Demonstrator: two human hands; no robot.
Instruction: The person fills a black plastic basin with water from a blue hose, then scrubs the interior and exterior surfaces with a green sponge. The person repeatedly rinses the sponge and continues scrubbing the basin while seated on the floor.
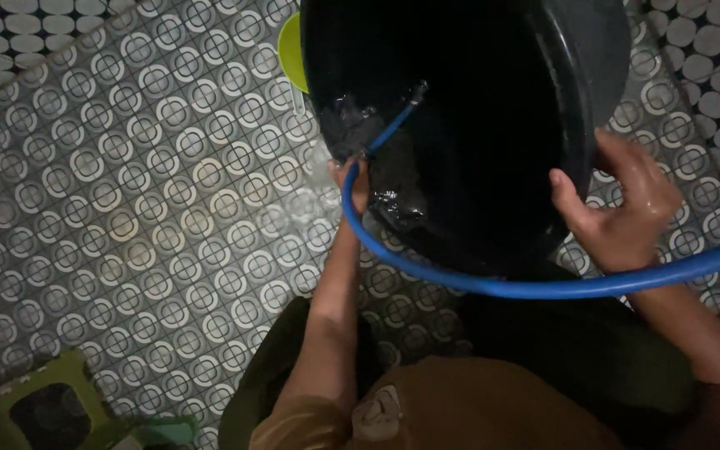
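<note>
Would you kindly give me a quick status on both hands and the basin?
Left hand holds thin blue hose at rim of big black plastic basin. Right hand grips opposite rim. Wet dark cloth inside. Nothing blocking.

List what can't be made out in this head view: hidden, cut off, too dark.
- Black tub: top rim cut off by the frame edge; interior too dark to tell the water level.
- Blue hose: far end runs off the right edge.
- Left hand: fingers hidden behind the tub rim and hose.
- Right hand: fingertips curl over the rim, out of sight.
- Yellow-green object: mostly hidden behind the tub.
</note>
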